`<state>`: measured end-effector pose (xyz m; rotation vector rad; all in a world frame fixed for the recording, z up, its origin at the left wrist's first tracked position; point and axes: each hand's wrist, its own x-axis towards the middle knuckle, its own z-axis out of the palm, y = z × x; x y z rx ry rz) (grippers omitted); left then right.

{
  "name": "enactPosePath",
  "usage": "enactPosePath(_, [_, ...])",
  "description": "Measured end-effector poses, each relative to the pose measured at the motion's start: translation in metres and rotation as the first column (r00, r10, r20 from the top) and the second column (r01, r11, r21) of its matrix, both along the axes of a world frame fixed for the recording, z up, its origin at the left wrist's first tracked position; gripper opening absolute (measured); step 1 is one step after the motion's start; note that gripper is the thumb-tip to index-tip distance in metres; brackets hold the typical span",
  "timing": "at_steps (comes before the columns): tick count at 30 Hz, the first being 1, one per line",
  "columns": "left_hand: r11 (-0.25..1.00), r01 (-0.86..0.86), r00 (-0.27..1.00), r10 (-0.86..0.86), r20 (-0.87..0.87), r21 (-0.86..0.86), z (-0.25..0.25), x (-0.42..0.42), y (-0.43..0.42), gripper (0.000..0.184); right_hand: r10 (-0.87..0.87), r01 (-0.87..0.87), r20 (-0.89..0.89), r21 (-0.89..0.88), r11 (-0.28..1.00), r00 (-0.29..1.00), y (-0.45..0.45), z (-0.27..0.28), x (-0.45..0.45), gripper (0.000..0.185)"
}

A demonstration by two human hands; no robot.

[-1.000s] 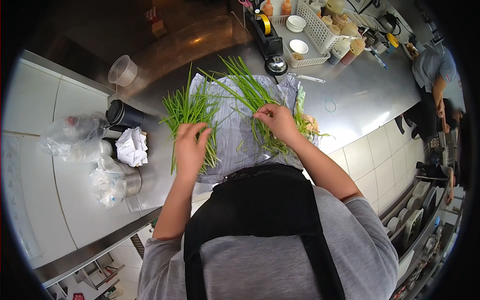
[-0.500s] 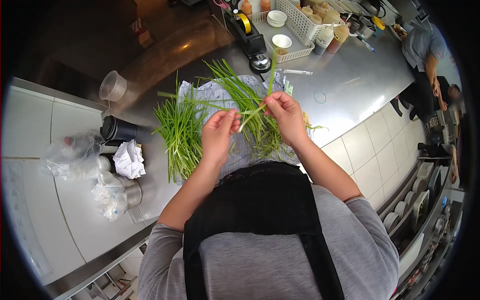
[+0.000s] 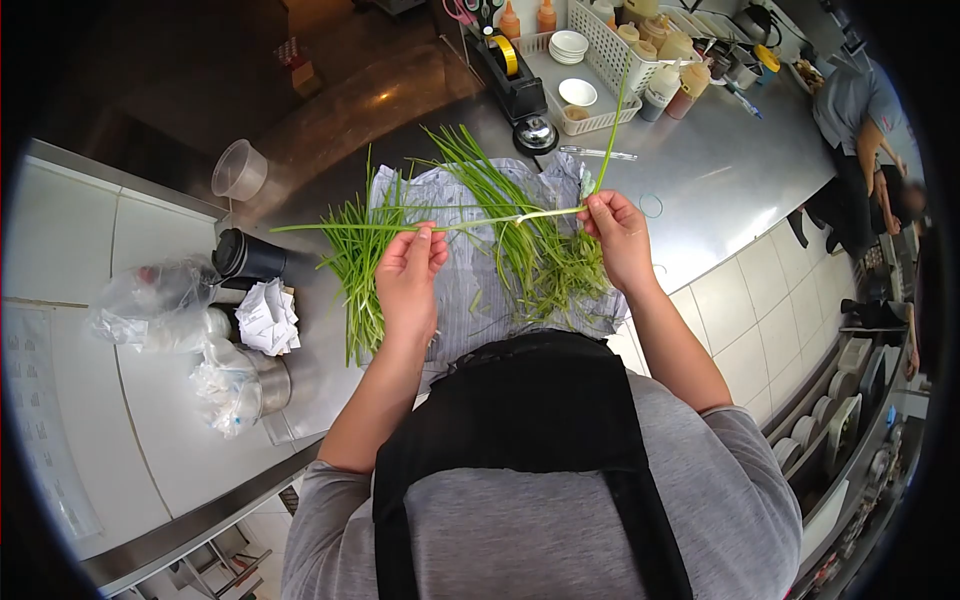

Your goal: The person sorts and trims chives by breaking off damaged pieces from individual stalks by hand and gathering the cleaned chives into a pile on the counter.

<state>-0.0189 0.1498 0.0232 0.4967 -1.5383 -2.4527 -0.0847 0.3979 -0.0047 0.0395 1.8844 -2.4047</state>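
My left hand point(image 3: 408, 285) pinches a thin green spring onion point(image 3: 545, 213), whose leaf sticks out leftward past the fingers. On the other side, my right hand point(image 3: 620, 238) grips the same plant, with a long leaf rising above the thumb. The pale stem part stretches between both hands. Below them lies a striped grey cloth point(image 3: 460, 285) on the steel counter. A neat pile of spring onions point(image 3: 362, 270) rests at its left; a looser, messier pile point(image 3: 545, 265) covers its right half, close to my right hand.
Behind the cloth stand a call bell point(image 3: 535, 134), a tape dispenser point(image 3: 512, 85) and a white basket point(image 3: 580, 115) with small bowls. Squeeze bottles point(image 3: 688, 90) are at the back right. A clear tub point(image 3: 240, 172) and lidded black cup point(image 3: 245, 255) stand left. Another person point(image 3: 850, 110) is far right.
My hands have moved apart, drawing the spring onion out into a longer, nearly level line between them. The whole view has shifted slightly.
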Motion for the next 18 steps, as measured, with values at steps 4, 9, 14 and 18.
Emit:
enactPosePath(4, [0.996,-0.078,0.997,0.078,-0.009,-0.034,-0.001,-0.001,-0.002,0.014,0.020,-0.021,0.066,0.020,1.000,0.998,0.007,-0.007,0.003,0.012])
enactPosePath(9, [0.990,-0.134,0.991,0.134,-0.008,-0.042,0.001,-0.004,-0.013,0.012,0.005,0.011,-0.037,0.434,0.901,0.999,0.032,-0.012,0.001,0.018])
enactPosePath(14, [0.993,0.025,0.999,-0.021,0.039,-0.113,-0.004,-0.003,0.005,0.012,0.262,0.158,-0.198,0.974,0.165,0.945,0.018,-0.017,0.007,0.030])
enactPosePath(18, [0.984,0.139,0.989,-0.132,0.067,-0.115,-0.007,0.002,0.028,0.012,0.309,0.384,-0.502,0.846,0.369,0.808,-0.027,0.032,0.020,0.026])
